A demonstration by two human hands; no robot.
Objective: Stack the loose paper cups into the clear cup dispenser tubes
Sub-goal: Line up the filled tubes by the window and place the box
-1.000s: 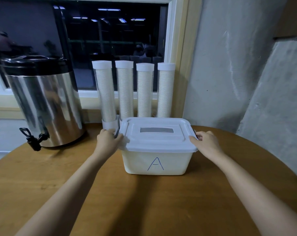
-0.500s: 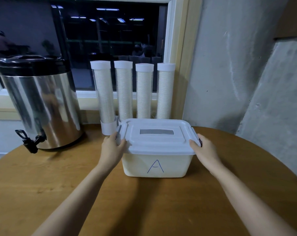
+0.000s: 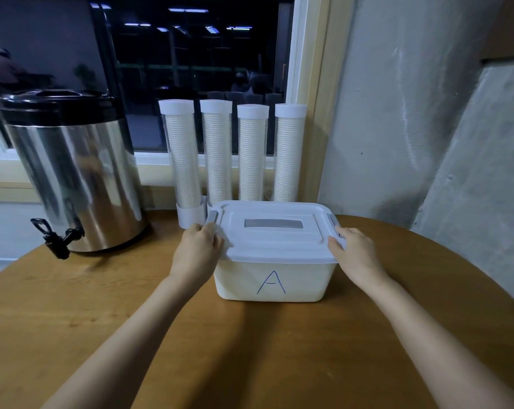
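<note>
Four clear dispenser tubes stand at the back of the table by the window, each with a white cap and filled with stacked paper cups: the leftmost tube (image 3: 182, 160), two middle tubes (image 3: 217, 154) (image 3: 252, 157) and the rightmost tube (image 3: 288, 157). In front of them sits a white plastic box (image 3: 270, 278) marked "A", its lid (image 3: 273, 240) on. My left hand (image 3: 196, 252) grips the lid's left edge just in front of a grey latch (image 3: 213, 216). My right hand (image 3: 356, 255) grips the right edge by the other latch (image 3: 333, 222). No loose cups show; the box's inside is hidden.
A tall steel drink urn (image 3: 73, 178) with a black tap stands at the back left. All of it rests on a round wooden table (image 3: 249, 349). A dark window lies behind the tubes, and a rough wall (image 3: 397, 128) closes the right side.
Both hands have slid a little toward me along the lid's sides, and the grey latches now show behind my fingers. The box stays in place.
</note>
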